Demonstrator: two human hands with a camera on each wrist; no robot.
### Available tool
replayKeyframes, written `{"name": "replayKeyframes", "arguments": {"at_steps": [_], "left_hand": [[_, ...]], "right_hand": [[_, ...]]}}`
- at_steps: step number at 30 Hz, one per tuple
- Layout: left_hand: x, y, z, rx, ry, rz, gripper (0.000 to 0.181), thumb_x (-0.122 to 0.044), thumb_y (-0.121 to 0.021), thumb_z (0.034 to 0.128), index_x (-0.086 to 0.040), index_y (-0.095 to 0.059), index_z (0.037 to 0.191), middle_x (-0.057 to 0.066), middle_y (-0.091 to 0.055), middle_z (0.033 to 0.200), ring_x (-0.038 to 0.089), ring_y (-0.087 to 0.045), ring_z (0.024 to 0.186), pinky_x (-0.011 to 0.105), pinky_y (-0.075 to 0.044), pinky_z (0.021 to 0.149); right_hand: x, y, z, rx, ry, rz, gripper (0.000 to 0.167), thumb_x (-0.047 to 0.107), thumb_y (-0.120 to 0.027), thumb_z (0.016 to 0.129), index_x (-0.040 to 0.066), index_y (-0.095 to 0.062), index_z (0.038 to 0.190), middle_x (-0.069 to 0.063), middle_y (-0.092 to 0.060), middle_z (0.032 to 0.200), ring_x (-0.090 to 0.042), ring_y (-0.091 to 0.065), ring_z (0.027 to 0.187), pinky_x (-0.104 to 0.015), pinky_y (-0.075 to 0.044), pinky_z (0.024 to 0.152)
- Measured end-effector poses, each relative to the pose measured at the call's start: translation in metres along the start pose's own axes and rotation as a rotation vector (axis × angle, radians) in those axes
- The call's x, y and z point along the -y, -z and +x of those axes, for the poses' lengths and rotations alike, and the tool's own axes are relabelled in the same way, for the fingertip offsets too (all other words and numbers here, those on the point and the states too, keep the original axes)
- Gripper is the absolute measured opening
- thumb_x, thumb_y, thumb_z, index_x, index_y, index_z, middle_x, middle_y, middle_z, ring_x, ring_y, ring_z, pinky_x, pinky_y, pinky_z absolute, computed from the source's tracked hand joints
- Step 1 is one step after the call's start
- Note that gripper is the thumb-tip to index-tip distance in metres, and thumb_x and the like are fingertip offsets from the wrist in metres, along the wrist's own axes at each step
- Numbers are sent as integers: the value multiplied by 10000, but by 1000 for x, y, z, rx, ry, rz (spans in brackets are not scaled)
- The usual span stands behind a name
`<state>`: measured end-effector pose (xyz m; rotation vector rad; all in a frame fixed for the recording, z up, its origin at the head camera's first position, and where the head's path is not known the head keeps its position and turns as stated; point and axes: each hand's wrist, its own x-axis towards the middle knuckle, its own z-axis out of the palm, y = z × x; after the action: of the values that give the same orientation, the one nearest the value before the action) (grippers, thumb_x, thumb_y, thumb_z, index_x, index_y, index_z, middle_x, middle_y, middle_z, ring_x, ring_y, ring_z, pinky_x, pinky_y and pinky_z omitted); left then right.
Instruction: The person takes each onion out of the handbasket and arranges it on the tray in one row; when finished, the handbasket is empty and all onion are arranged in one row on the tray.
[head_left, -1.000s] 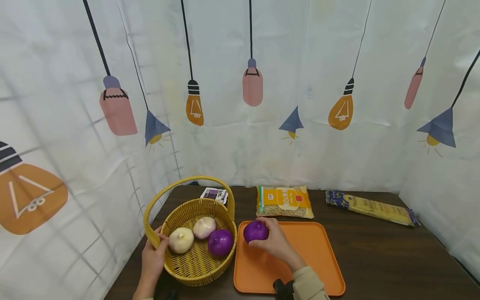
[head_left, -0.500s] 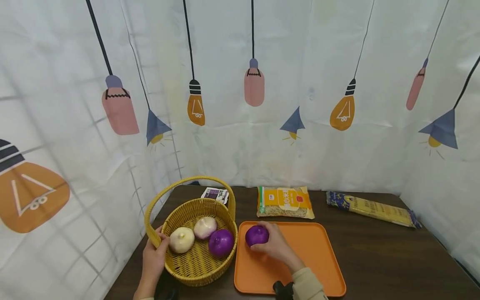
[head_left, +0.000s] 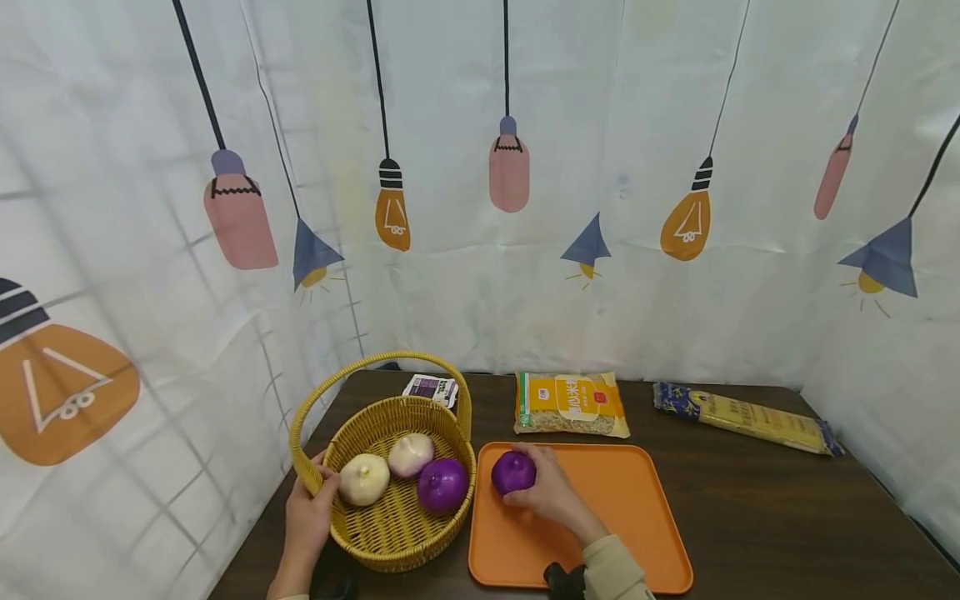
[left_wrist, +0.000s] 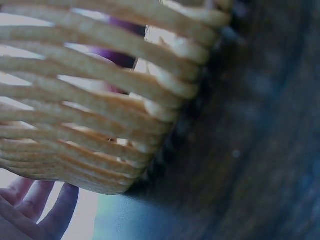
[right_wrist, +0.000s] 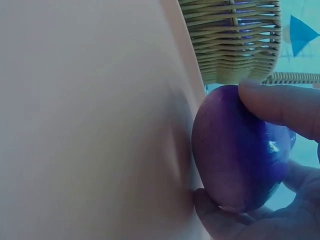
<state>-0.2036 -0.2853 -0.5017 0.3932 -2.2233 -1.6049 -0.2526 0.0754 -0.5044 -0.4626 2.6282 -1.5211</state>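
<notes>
My left hand (head_left: 306, 521) grips the yellow wicker basket (head_left: 401, 554) at its left side, near the foot of the handle, thumb on the rim. Inside the basket lie two whitish onion-like vegetables, the front one (head_left: 364, 480) and the rear one (head_left: 411, 455), plus a purple onion (head_left: 442, 487). My right hand (head_left: 553, 492) holds a second purple onion (head_left: 512, 472) between thumb and fingers, over the left part of the orange tray (head_left: 615, 517). In the right wrist view that onion (right_wrist: 235, 150) is very close to the tray surface; whether it touches cannot be told.
Behind the tray lies an orange-and-yellow grain packet (head_left: 572, 405). A long yellow-and-blue packet (head_left: 746, 419) lies at the back right, and a white-and-purple packet (head_left: 431, 388) sits behind the basket. Patterned white curtain (head_left: 465, 292) encloses the dark table (head_left: 765, 517).
My right hand has lowered the purple onion slightly toward the tray. The left hand and the basket stay in place.
</notes>
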Motion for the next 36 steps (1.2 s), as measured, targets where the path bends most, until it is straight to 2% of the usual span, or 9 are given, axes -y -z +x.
{"name": "replayKeyframes", "arguments": {"at_steps": [9,15,24,36], "left_hand": [[0,0,0,3,4,13,237,-187,-516,990,21,-496,1100,152,-418,1485,277,-385,1330,25,-287,810],[0,0,0,2,-1,6,234,-183,-520,989,23,-499,1097,150,-423,1481,275,-388,1328,25,-287,812],[-1,0,0,3,10,19,240,-199,-515,991,10,-498,1108,152,-433,1472,253,-405,1300,47,-295,819],[-1,0,0,3,20,31,254,-212,-511,995,1,-500,1132,155,-436,1467,250,-407,1296,42,-298,810]], "right_hand": [[-2,-3,0,13,27,-9,822,-22,-831,641,105,-494,1379,-232,-451,1239,-420,-533,1089,-607,-443,891],[-6,-3,1,-33,26,-10,748,64,-861,688,139,-521,1349,-223,-476,1269,-414,-535,1101,-585,-462,878],[-4,-8,3,-34,67,3,682,117,-856,740,62,-531,1337,-180,-546,1243,-321,-574,1035,-459,-524,834],[-5,-11,5,-25,60,57,680,89,-837,755,71,-523,1358,-183,-572,1270,-359,-593,1087,-496,-506,870]]}}
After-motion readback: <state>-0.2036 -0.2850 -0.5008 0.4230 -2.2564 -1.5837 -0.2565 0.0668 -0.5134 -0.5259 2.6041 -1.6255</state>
